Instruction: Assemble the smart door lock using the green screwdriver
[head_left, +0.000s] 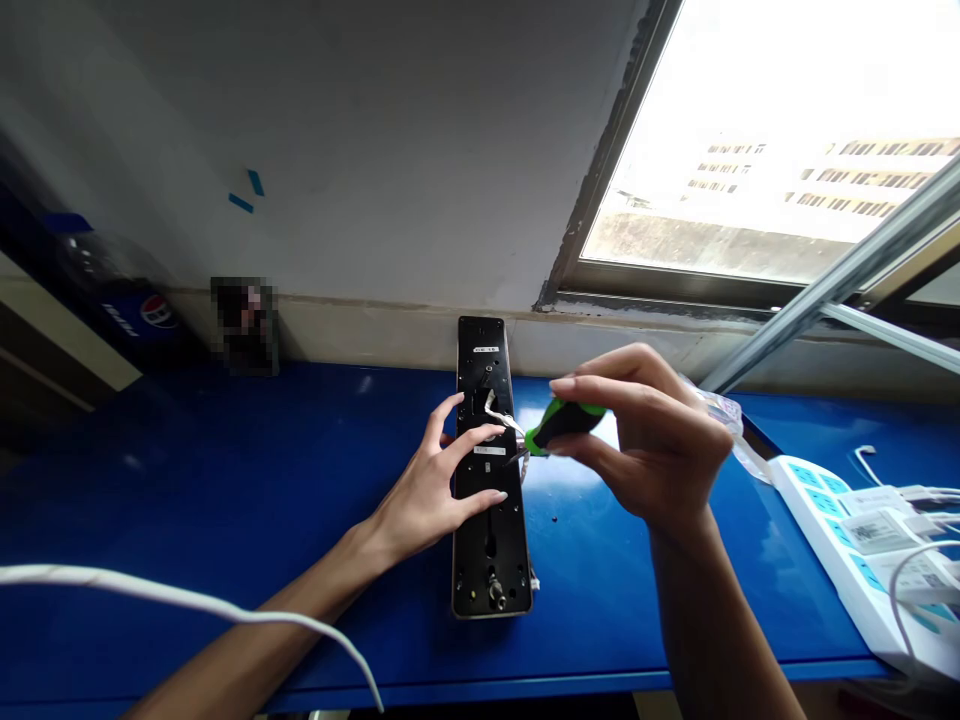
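"What's in your grip?"

"My right hand pinches the green-and-black screwdriver by its rounded handle. The thin shaft points at the black panel; whether the tip touches, I can't tell."

"And the other one?"

"My left hand is spread wide, fingertips resting on the panel, gripping nothing."

"Where's that panel?"

"Lying lengthwise away from me on the glossy blue table. It's long, flat and dark, with small holes, a metal post at its near end and soft white wires at its middle."

"Any containers?"

"A bottle, far left of the panel: clear plastic shoulders, blue cap and label. I can't make out its contents. Right of the panel, beyond my hand, there's crumpled clear plastic, then a smooth white power strip with blocky white adapters plugged in."
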